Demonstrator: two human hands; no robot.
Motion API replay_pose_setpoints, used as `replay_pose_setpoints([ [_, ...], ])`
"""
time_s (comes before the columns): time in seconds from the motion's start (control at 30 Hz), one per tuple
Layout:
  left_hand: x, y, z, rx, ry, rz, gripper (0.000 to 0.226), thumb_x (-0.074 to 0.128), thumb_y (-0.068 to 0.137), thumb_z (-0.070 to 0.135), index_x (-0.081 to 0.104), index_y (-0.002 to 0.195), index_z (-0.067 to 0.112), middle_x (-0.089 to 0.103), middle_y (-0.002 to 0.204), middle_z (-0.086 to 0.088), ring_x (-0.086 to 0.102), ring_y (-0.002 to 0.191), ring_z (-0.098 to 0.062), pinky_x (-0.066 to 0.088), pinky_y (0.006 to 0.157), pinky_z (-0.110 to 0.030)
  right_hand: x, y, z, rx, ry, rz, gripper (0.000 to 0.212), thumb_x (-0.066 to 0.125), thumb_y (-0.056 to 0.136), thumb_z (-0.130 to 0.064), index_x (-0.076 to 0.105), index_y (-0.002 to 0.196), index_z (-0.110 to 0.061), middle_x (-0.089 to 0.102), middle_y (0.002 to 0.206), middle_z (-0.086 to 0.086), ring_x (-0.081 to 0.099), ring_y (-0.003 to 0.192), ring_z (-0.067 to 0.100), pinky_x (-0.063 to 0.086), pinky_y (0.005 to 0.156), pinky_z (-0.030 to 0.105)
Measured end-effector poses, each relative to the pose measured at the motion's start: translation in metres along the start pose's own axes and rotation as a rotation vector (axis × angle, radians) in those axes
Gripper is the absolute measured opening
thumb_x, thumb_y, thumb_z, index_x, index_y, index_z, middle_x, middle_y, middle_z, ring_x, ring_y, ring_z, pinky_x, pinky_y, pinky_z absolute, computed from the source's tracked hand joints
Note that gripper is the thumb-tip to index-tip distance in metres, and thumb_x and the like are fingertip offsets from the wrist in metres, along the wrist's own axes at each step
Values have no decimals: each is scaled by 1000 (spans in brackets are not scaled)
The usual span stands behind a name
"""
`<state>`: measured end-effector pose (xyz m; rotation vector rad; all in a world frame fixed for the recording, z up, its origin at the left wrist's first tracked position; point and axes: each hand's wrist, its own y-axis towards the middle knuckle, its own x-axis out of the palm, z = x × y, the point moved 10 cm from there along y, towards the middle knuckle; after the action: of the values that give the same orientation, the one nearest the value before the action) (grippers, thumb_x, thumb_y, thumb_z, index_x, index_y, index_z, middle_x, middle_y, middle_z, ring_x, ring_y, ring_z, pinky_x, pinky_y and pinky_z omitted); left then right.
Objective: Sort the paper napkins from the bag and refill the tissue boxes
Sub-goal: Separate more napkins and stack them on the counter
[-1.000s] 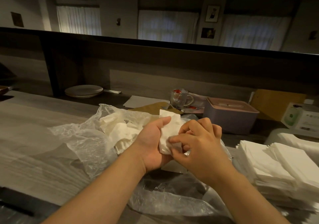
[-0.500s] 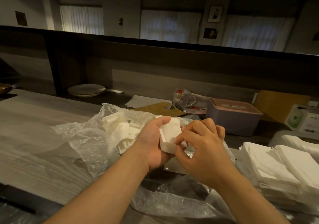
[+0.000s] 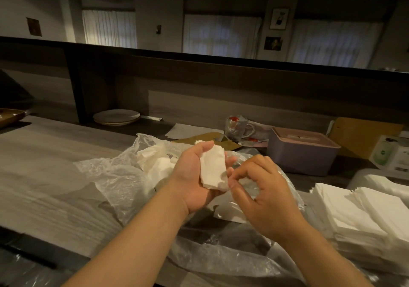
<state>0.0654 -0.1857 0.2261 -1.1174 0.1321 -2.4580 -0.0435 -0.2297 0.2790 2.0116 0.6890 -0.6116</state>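
Napkins (image 3: pixel 213 169): small folded wad lying in the left hand (image 3: pixel 194 176), palm up, thumb over the top edge & fingers curled under the far side. Right hand (image 3: pixel 263 189) just beside the wad's lower corner, fingers curled, thumb & forefinger close together; can't tell if they're pinching anything, tips right at the wad's edge. Both hands are over the plastic bag (image 3: pixel 115 176), which is spread open & crumpled on the table (image 3: pixel 44 176). Inside the bag, just left of the wad, more loose crumpled napkins (image 3: pixel 155 160). One flat white sheet (image 3: pixel 230 212) on the bag below the right hand. Right of the wad, well apart, stacked napkins (image 3: pixel 365 216), neat & squared up, at the table's right edge. Behind & right of the wad, a purple tissue box (image 3: pixel 303 154), pink lid on, slot on top; contents not visible. Behind the wad: glass mug (image 3: pixel 238 127) w/ something red inside, plates (image 3: pixel 116 117) further left.
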Motion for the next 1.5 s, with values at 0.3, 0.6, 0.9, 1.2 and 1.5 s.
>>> replay_pose_setpoints([
  [0.3, -61, -33, 75, 159, 91, 147, 36, 54, 99, 31, 61, 125, 7, 72, 118, -21, 55, 96, -28, 48, 80, -37, 47, 2, 12, 292, 31, -385, 34, 64, 98, -41, 59, 131, -42, 60, 125, -24, 57, 108, -4, 47, 82, 12],
  [0.6, -117, -49, 78, 137, 3, 146, 46, 59, 92, 33, 65, 128, 5, 71, 113, -20, 59, 87, -27, 47, 76, -36, 111, 56, 0, 292, -107, -663, 55, 40, 107, -50, 36, 158, -31, 41, 160, -6, 42, 143, 19, 32, 116, 33],
  [0.9, -124, -42, 76, 109, -122, -21, 52, 54, 91, 33, 61, 134, 5, 63, 95, -14, 54, 76, -24, 42, 73, -34, 163, 101, -24, 236, -15, -605, 65, 55, 99, -49, 35, 158, -31, 42, 159, -6, 44, 142, 18, 37, 112, 34],
  [1.2, -131, -38, 75, 116, -48, 2, 42, 56, 87, 28, 66, 119, 3, 59, 90, -15, 51, 70, -25, 41, 68, -35, 200, 128, -30, 220, 64, -671, 83, 76, 86, -22, 32, 156, -35, 42, 155, -2, 49, 130, 20, 49, 103, 33],
  [1.5, -133, -34, 74, 119, -48, 17, 41, 58, 83, 28, 66, 114, 3, 59, 88, -14, 51, 68, -25, 41, 68, -35, 212, 122, -25, 336, 216, -688, 55, 74, 90, -21, 52, 139, -30, 63, 128, -4, 61, 115, 16, 53, 90, 30],
])
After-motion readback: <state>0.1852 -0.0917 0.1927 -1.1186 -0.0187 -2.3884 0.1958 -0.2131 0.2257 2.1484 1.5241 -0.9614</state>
